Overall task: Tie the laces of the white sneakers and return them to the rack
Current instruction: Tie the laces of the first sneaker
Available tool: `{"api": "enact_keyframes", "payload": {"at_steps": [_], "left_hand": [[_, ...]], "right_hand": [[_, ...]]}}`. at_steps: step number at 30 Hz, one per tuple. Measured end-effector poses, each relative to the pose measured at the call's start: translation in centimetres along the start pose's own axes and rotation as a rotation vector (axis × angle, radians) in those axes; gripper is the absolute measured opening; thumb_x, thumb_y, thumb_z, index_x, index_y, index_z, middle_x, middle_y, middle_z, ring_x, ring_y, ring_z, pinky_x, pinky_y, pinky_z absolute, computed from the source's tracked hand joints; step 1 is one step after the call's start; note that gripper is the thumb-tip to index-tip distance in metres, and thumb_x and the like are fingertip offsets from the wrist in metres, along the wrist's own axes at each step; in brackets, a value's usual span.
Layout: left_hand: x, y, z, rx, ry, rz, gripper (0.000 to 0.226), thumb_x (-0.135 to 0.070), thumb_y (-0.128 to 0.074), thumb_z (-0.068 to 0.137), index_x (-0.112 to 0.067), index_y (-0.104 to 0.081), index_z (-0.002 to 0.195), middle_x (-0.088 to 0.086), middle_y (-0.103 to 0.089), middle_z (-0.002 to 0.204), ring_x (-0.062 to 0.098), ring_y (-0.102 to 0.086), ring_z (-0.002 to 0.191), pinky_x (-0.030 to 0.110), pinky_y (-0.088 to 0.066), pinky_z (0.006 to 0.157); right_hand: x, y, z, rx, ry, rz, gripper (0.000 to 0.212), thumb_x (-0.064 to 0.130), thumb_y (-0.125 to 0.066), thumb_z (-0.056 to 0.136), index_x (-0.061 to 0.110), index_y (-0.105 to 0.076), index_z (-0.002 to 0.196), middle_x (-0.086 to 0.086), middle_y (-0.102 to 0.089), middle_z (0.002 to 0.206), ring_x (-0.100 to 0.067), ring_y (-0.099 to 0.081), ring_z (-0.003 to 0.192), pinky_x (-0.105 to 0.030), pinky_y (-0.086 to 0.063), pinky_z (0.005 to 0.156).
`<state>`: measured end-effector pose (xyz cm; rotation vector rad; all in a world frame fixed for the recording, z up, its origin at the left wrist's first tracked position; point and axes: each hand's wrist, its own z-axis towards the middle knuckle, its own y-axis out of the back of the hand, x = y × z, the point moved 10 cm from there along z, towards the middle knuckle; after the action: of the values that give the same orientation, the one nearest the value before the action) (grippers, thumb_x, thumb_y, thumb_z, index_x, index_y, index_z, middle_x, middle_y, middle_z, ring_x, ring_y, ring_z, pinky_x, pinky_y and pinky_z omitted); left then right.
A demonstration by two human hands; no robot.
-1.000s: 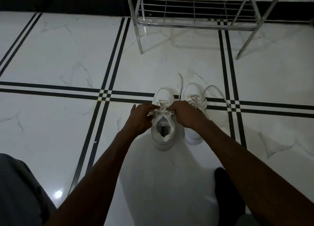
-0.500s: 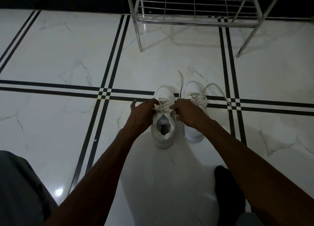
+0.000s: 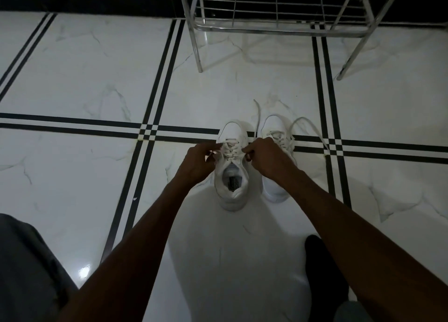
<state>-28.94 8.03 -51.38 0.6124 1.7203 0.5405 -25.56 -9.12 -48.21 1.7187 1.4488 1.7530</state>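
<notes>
on marble floor point(image 3: 72, 79), both sneakers point(image 3: 232, 176) before bare metal rack point(image 3: 278, 28)

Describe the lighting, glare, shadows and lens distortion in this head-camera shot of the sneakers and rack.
Head view: dim, bluish light overall; both forearms and the left hand and right hand read as dark shapes. A small glare spot sits on the floor at lower left. A broad soft shadow falls below the left sneaker. Wide-angle distortion splays the rack legs and bends the tile lines.
</notes>
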Motion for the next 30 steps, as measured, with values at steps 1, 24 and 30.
{"api": "enact_keyframes", "payload": {"at_steps": [1, 24, 30], "left_hand": [[-0.1, -0.3, -0.2, 0.028, -0.016, -0.019, 0.043, -0.004, -0.063, 0.090, -0.017, -0.068, 0.131, 0.006, -0.071, 0.127, 0.019, -0.067, 0.110, 0.015, -0.049, 0.089], [-2.1, -2.1, -1.5, -0.058, -0.241, 0.745, 0.018, -0.007, -0.056, 0.087, -0.014, -0.060, 0.104, 0.001, -0.068, 0.095, 0.031, -0.059, 0.107, 0.061, -0.018, 0.110], [-2.6, -1.9, -1.7, -0.147, -0.284, 0.845, 0.034, 0.000, -0.066, 0.076, -0.015, -0.062, 0.107, 0.003, -0.068, 0.101, 0.032, -0.059, 0.107, 0.061, -0.025, 0.106]], "right_hand": [[0.2, 0.2, -0.1, -0.019, 0.013, 0.004, 0.023, -0.006, -0.058, 0.084, -0.003, -0.076, 0.098, -0.025, -0.073, 0.099, -0.037, -0.070, 0.091, -0.047, -0.055, 0.086], [-0.4, -1.3, -0.5, -0.034, -0.023, -0.173, 0.022, 0.001, -0.054, 0.080, 0.011, -0.073, 0.086, -0.011, -0.071, 0.091, -0.030, -0.069, 0.083, -0.042, -0.058, 0.074], [-0.3, -1.6, -0.4, -0.011, -0.028, -0.191, 0.020, 0.007, -0.054, 0.083, 0.011, -0.073, 0.089, -0.011, -0.071, 0.093, -0.030, -0.069, 0.085, -0.044, -0.058, 0.078]]}}
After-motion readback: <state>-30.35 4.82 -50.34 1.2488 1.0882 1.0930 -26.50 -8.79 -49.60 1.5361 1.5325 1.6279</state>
